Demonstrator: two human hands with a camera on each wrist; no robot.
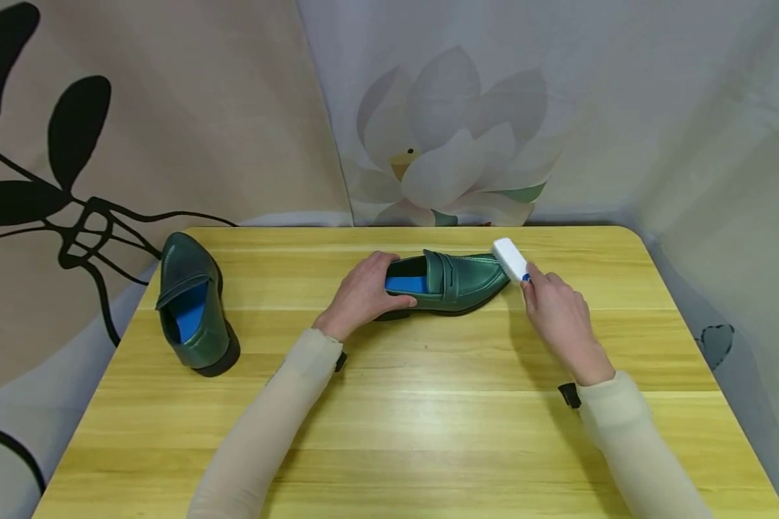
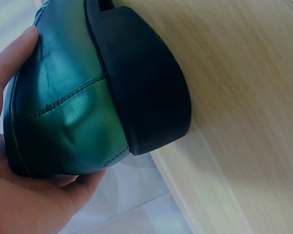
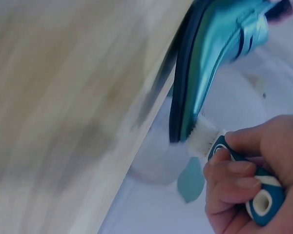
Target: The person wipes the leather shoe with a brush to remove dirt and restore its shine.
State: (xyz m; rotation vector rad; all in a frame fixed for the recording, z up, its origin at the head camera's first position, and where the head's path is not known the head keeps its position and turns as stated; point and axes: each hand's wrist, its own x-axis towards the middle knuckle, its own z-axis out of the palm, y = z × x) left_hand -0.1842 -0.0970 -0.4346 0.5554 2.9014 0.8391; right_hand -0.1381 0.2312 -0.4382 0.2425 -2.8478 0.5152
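Observation:
A green loafer with a blue insole lies lengthwise on the table, its toe to the right. My left hand grips it around the heel end; in the left wrist view thumb and fingers wrap the back of the loafer above its black heel. My right hand holds a white brush by its handle, blue and white in the right wrist view. The white bristles meet the toe tip of the loafer there.
A second green loafer stands at the table's left side, toe toward the back edge. The wooden table ends at a curtain printed with flowers and dark leaves.

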